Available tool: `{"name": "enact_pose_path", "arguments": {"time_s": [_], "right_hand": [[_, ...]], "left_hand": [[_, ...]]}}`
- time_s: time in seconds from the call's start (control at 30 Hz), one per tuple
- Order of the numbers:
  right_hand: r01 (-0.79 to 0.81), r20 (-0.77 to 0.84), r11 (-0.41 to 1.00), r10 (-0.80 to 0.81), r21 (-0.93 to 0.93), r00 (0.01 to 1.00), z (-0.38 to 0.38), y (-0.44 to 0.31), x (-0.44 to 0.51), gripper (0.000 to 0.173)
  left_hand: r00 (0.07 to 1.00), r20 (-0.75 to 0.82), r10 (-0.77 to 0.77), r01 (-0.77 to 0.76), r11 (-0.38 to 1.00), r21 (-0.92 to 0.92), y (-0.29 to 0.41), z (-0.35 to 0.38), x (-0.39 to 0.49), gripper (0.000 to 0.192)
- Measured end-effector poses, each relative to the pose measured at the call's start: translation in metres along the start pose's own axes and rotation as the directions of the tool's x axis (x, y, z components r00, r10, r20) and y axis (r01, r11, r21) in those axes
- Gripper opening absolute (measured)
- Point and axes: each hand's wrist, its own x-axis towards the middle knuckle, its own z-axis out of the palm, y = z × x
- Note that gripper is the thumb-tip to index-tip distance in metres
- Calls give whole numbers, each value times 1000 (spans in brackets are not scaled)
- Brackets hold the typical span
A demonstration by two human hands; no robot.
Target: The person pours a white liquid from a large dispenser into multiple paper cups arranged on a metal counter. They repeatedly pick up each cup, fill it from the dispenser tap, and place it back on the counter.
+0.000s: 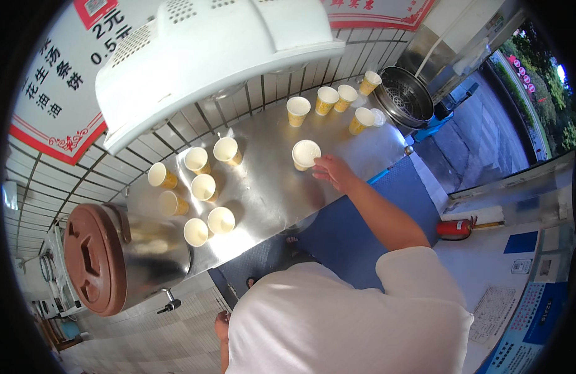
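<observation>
My right hand [333,173] reaches over the steel counter, its fingertips at the right edge of a yellow-and-white paper cup [306,154]. This cup has a pale top surface; whether it is a lid or contents is unclear, as is whether my fingers grip it. Beyond it stand several similar cups, among them one paper cup [298,111] near the wall. Farther left is another group of upright cups, including a paper cup [204,188] that looks hollow inside. My left hand [222,326] hangs low beside my body, away from the counter and partly hidden.
At the counter's left end stands a steel drum with a brown lid [94,259] and a tap [170,303]. A white perforated housing [213,61] overhangs the back. Stacked steamer pans [404,98] occupy the right end, near clear plastic lids [377,118]. A fire extinguisher [453,228] stands right.
</observation>
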Motion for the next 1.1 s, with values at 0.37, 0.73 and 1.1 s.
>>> {"name": "enact_pose_path", "arguments": {"time_s": [0.37,0.73,1.1], "right_hand": [[-24,-63,997,29,77,998,-43,-16,87,44],[62,-372,970,32,237,928,-68,-56,157,68],[83,-442,985,-9,148,897,-72,-60,176,29]], "left_hand": [[995,-57,-77,72,994,-85,-1,23,-19,33],[1000,25,-2,1,998,69,29,29,-19,35],[990,-22,-138,136,988,-70,20,49,-34,35]]}}
